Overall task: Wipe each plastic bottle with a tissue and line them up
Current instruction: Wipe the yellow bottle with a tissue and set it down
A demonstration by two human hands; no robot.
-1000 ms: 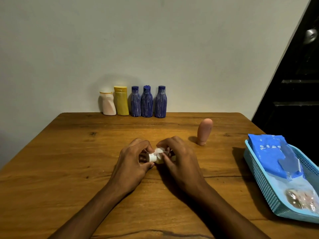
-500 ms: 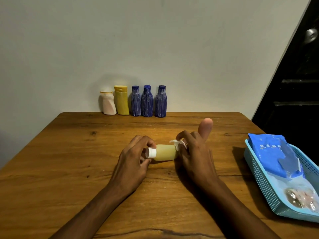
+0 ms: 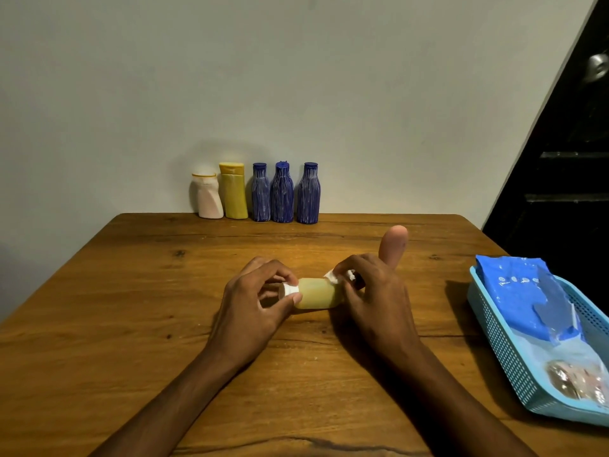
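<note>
Bottle in hand: a small pale-yellow bottle with a white cap lies on its side just above the worktop, at the centre of the frame, cap pointing left.
Left hand: the left hand has thumb and fingertips curled round the cap end, pinching it.
Right hand: the right hand has its fingers curled at the bottle's base end and pinches a crumpled white tissue against it.
Step, as I judge it: wiping this bottle, near its base.
Finished row: a white bottle, a yellow bottle and three blue bottles stand upright side by side at the far edge, upper centre of the frame, against the wall.
Still waiting: a pink bottle stands just behind the right hand, partly hidden by it.
Basket: a light blue basket at the right edge holds a blue tissue pack.
Risk, knock: the pink bottle is tall and narrow and very near the right knuckles; a wider wiping stroke could tip it.
Risk, slip: the bottle is held only by its cap, so a firm rub at the far end could twist it loose or loosen the cap.
Risk, row: setting this one down too tight beside the blue bottles could topple them.
</note>
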